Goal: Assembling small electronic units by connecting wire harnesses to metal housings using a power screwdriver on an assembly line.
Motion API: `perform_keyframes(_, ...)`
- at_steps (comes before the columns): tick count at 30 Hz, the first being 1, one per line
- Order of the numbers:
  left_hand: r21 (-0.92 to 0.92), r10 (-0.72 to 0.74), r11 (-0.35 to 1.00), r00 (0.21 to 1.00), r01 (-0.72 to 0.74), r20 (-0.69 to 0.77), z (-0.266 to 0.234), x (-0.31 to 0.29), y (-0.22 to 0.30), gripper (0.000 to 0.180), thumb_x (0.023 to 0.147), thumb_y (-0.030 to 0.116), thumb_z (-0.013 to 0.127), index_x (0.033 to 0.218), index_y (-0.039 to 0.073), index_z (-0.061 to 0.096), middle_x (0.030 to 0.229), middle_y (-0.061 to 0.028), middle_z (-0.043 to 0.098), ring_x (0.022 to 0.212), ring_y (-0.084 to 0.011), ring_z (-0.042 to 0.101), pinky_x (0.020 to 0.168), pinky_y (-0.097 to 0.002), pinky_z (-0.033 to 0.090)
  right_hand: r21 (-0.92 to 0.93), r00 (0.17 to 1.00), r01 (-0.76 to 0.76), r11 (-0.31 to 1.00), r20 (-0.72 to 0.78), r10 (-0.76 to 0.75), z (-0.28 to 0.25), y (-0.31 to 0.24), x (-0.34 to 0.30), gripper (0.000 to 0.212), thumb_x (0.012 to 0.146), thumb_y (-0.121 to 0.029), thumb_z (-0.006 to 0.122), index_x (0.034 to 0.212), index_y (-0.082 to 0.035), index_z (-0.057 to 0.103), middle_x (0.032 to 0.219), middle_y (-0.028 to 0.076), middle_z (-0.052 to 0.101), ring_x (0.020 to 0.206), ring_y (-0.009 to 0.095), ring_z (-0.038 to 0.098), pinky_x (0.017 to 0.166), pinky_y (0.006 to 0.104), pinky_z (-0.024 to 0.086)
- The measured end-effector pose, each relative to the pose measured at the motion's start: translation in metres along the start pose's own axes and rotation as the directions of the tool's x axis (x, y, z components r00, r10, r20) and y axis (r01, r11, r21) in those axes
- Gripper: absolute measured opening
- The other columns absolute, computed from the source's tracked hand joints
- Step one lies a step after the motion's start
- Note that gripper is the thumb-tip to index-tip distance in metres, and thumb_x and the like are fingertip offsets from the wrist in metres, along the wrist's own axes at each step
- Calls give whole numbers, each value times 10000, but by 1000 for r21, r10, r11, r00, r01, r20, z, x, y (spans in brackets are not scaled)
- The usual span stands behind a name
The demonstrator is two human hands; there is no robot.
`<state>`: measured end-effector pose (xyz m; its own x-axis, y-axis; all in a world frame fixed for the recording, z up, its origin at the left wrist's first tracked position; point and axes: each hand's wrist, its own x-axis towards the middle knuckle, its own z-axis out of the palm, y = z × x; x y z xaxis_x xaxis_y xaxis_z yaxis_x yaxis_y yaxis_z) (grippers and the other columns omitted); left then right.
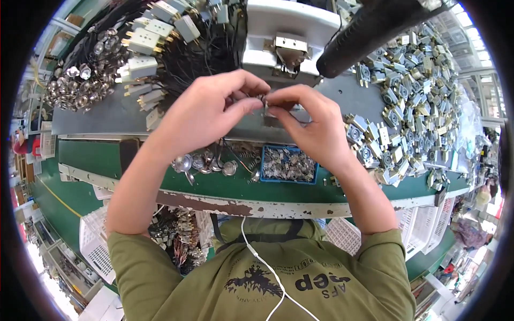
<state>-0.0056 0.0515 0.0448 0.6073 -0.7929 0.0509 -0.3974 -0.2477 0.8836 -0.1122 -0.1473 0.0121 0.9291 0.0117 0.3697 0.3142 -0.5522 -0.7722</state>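
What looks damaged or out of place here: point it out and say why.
The bench's front edge looks damaged: its pale paint is chipped in patches, most broadly left of centre. Nothing else plainly stands out; the detail between left hand and right hand is too hidden to judge.

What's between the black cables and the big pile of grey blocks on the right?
The head view shows a white housing with a metal fixture, plus a thick dark cylinder.

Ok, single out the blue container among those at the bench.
The tray of metal parts, lying on the green bench; the baskets beyond its edge are white.
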Motion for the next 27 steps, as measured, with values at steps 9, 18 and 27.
perform_keyframes(9,-36,-73,997,997,74,11,-2,-4,1,220,963,62,701,1161,-34,684,950,-49,726,822,-79,635,723,-249,522,351,933,-352,868,58,355,11,-2,-4,215,961,15,701,1170,8,653,1070,34,699,969,106,667,885,270,543)
perform_keyframes(18,-69,-60,996,998,57,-36,-5,-7,3,204,953,57,715,1137,-27,691,944,-52,723,812,-91,635,733,-262,523,535,913,-379,755,82,400,18,-4,-1,188,991,-27,689,1160,-3,609,1058,13,669,979,83,637,895,262,524)
perform_keyframes(27,4,107,994,977,-109,-182,-6,-9,0,158,939,7,701,1097,7,685,989,-66,709,846,-142,659,784,-292,540,744,890,-410,528,200,409,21,2,-3,155,1039,-103,636,1102,-8,530,1098,142,711,977,172,680,901,354,565)
